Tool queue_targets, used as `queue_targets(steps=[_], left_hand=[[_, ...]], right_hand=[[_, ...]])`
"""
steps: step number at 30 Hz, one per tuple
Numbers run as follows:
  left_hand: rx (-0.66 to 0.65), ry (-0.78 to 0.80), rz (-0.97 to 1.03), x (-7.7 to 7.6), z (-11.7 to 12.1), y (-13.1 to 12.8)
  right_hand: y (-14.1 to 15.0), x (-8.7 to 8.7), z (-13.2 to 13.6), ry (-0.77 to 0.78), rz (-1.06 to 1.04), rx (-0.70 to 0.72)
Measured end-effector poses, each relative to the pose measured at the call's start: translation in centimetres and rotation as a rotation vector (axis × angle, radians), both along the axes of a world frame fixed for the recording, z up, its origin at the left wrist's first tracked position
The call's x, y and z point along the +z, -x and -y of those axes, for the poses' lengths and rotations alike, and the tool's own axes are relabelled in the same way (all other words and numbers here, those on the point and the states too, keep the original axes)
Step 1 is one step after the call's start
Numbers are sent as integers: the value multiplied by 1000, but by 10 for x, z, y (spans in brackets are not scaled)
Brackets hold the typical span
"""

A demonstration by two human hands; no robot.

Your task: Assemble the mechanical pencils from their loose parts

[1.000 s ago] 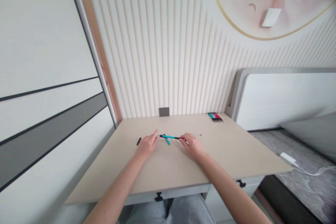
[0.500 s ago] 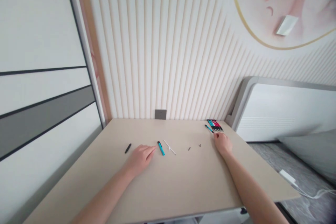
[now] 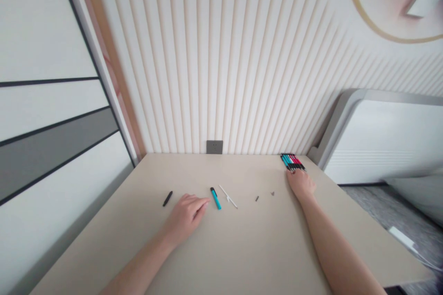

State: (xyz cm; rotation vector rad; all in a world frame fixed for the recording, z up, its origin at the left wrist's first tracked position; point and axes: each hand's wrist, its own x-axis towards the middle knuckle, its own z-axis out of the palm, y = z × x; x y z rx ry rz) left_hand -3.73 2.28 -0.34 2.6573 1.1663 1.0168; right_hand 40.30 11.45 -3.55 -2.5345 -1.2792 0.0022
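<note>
My left hand (image 3: 188, 212) rests on the table with its forefinger stretched out and nothing visible in it. Its fingertips lie just left of a teal pen barrel (image 3: 216, 199) with a black end. Right of the barrel lies a thin white refill (image 3: 226, 194) with a small white piece beside it. A black pen part (image 3: 168, 198) is left of that hand. At the back right, my right hand (image 3: 301, 185) pinches the near end of a teal pen (image 3: 285, 161), at the left side of a row of teal, white and red pens (image 3: 294, 160). Its fingertips partly hide the pen's end.
Two small dark pieces, a short one (image 3: 257, 198) and an irregular one (image 3: 272, 193), lie mid-table (image 3: 242, 244). A dark wall socket (image 3: 214, 147) is at the back edge. A white cabinet (image 3: 51, 170) stands left, a bed headboard (image 3: 374, 138) right.
My right hand has moved the teal pen to the right and back, up against the row of pens. My left hand stays beside the teal barrel. The view has shifted slightly.
</note>
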Motion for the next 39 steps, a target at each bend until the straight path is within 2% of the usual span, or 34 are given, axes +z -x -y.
queue_targets(steps=[5,18,22,25,28,31,35,39], left_hand=[[2,23,2,1,1,0],[29,61,-27,4,5,0],[46,96,-51,2,4,1],[35,89,-71,0,3,2],[12,65,-104,-3,4,2],[-7,36,-162,-4,6,0],[-21,-6,-254,-5,5,-7],[-33,-56,-345,-4,-7,-15]], right_hand=[[-2,-2,4,7,-2,-8],[1,1,-7,-2,4,-12],[3,9,2,-25,2,23],[13,21,14,-84,18,99],[41,35,30,-157,35,271],[88,44,49,-197,29,531],[160,43,73,-171,-8,853],[207,36,85,-147,-44,969]])
